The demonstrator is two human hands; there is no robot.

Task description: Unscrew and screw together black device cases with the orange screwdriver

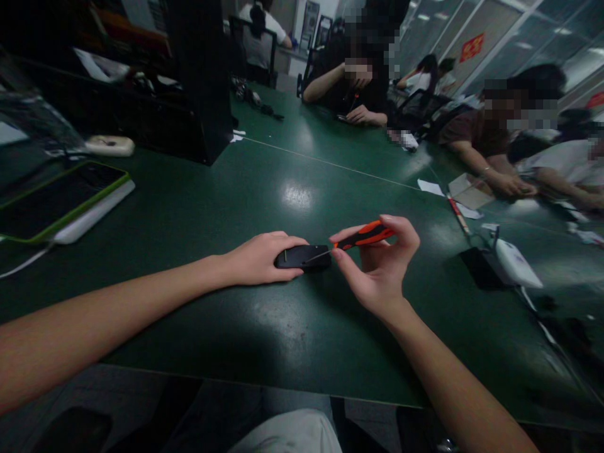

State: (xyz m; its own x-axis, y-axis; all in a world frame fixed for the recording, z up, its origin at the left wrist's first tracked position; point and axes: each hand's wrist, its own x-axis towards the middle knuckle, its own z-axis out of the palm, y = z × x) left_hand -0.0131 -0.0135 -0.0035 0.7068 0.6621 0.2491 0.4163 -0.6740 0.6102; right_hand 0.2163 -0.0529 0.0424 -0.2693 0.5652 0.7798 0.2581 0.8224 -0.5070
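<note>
Head view: the table edge [226, 376] runs nearer than either hand. The left hand [257, 259] clasps a black device [304, 252]; the right hand [387, 270] pinches a screwdriver [364, 236], tip at the device. Green tabletop [255, 195] stretches beyond both; farther, rightward of the right hand, a pale box [469, 190], contents unclear.

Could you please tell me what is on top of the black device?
The left hand covers one end of the black device, hiding that part; the screwdriver in the right hand extends its shaft over the exposed face.

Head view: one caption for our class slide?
Left hand grips a black device; right hand angles an orange-and-black screwdriver over it.
</note>
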